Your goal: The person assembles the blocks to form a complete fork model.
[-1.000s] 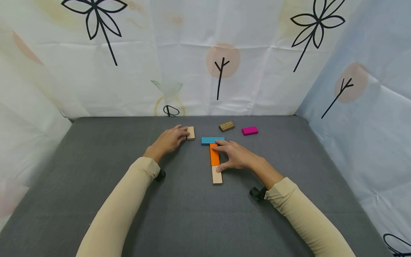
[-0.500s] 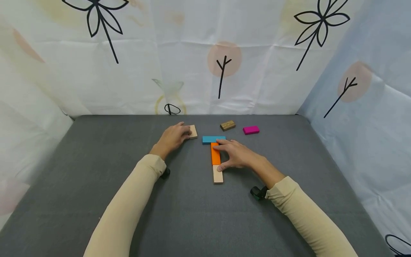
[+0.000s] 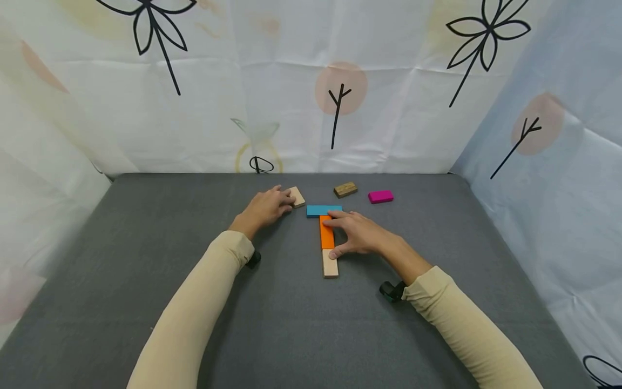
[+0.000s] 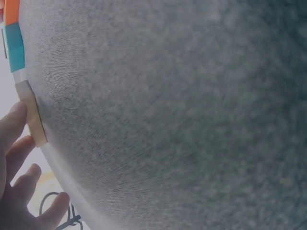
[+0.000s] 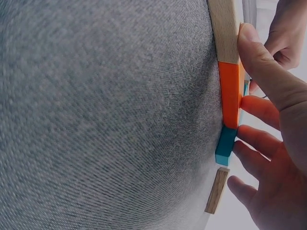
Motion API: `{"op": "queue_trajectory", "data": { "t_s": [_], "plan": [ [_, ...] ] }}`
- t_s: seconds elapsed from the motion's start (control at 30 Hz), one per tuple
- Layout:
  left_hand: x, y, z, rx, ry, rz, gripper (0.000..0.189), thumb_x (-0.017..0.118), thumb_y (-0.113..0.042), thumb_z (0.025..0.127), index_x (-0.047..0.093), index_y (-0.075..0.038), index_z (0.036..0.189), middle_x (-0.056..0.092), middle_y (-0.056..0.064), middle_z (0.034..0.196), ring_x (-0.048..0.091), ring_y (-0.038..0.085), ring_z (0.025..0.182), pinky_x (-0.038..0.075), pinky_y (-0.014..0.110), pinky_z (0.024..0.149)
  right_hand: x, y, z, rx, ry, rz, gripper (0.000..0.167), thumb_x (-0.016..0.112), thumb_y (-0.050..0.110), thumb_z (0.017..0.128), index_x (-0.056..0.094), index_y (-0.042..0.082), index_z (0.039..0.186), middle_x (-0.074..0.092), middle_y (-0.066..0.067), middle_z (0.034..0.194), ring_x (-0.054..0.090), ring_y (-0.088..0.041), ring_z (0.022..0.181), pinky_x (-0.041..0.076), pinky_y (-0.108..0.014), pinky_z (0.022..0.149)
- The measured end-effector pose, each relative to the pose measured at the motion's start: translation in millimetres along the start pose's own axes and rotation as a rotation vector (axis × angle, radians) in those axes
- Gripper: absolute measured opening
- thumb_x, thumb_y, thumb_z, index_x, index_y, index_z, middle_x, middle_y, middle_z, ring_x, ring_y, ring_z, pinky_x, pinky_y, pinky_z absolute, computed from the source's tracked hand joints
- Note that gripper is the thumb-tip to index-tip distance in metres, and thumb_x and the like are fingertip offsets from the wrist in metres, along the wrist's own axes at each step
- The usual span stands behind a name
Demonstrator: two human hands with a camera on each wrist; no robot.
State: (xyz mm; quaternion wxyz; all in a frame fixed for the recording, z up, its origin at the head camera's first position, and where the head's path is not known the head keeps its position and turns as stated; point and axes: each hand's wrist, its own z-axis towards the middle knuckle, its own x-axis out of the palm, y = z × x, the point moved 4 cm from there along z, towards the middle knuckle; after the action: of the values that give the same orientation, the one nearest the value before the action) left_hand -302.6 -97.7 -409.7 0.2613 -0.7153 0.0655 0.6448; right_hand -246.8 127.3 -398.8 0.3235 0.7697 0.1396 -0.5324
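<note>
The right hand lies flat over the orange block, fingers straight and lightly spread, fingertips at its far end and thumb touching its right side near the joint with the near tan block. The orange block lies on the grey counter, end to end with that tan block in front of it; its far end touches the blue block, which lies crosswise to make a T. Left of the blue block, the left hand rests its relaxed fingers on the far tan block, which sits skewed, just apart from the blue block. Beyond and right of the blue block lie a brown block and, further right, a pink block, each apart.
</note>
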Motion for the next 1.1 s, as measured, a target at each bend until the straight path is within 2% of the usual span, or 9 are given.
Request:
{"op": "queue_trajectory", "data": {
  "t_s": [0.1,0.2,0.53,0.83,1.1],
  "plan": [
    [1.1,-1.3,0.7,-0.026,0.055,-0.036,0.045,0.057,-0.026,0.103,0.053,-0.012,0.145,0.036,0.010,0.158,0.023,0.036,0.149,0.026,0.061,0.114,0,0,-0.1,-0.001,0.003,0.000,0.085,0.078,0.051,0.082,0.047,0.010,0.150,0.029,-0.014,0.161,0.032,-0.044,0.143,0.021,-0.060,0.116],
    [3.3,-3.1,2.4,-0.032,0.083,-0.051,0.048,0.055,-0.029,0.104,0.048,-0.014,0.148,0.032,0.008,0.160,0.020,0.035,0.150,0.024,0.062,0.114,0,0,-0.2,-0.001,0.006,-0.002,0.085,0.077,0.052,0.082,0.047,0.011,0.150,0.029,-0.014,0.161,0.032,-0.044,0.143,0.021,-0.060,0.116],
    [6.7,-9.4,7.1,-0.012,0.115,-0.082,0.054,0.059,-0.031,0.102,0.044,-0.013,0.151,0.028,0.008,0.162,0.017,0.035,0.151,0.022,0.064,0.114,0,-1,1.7,-0.001,0.010,-0.014,0.086,0.077,0.054,0.082,0.047,0.011,0.150,0.029,-0.014,0.161,0.033,-0.043,0.143,0.019,-0.059,0.117],
    [6.0,-14.6,11.0,-0.010,0.170,-0.077,0.064,0.066,-0.034,0.097,0.042,-0.013,0.152,0.024,0.008,0.163,0.015,0.033,0.151,0.023,0.059,0.115,-1,-1,1.6,-0.011,0.017,-0.013,0.085,0.077,0.052,0.083,0.047,0.010,0.150,0.029,-0.015,0.161,0.033,-0.042,0.143,0.019,-0.059,0.117],
    [6.7,-16.7,13.2,-0.012,0.169,-0.080,0.062,0.064,-0.035,0.098,0.043,-0.012,0.152,0.024,0.009,0.163,0.014,0.032,0.152,0.022,0.060,0.115,-1,-1,2.0,-0.006,0.021,-0.017,0.085,0.076,0.053,0.083,0.047,0.010,0.150,0.029,-0.015,0.161,0.033,-0.043,0.143,0.020,-0.060,0.116]
  ]
}}
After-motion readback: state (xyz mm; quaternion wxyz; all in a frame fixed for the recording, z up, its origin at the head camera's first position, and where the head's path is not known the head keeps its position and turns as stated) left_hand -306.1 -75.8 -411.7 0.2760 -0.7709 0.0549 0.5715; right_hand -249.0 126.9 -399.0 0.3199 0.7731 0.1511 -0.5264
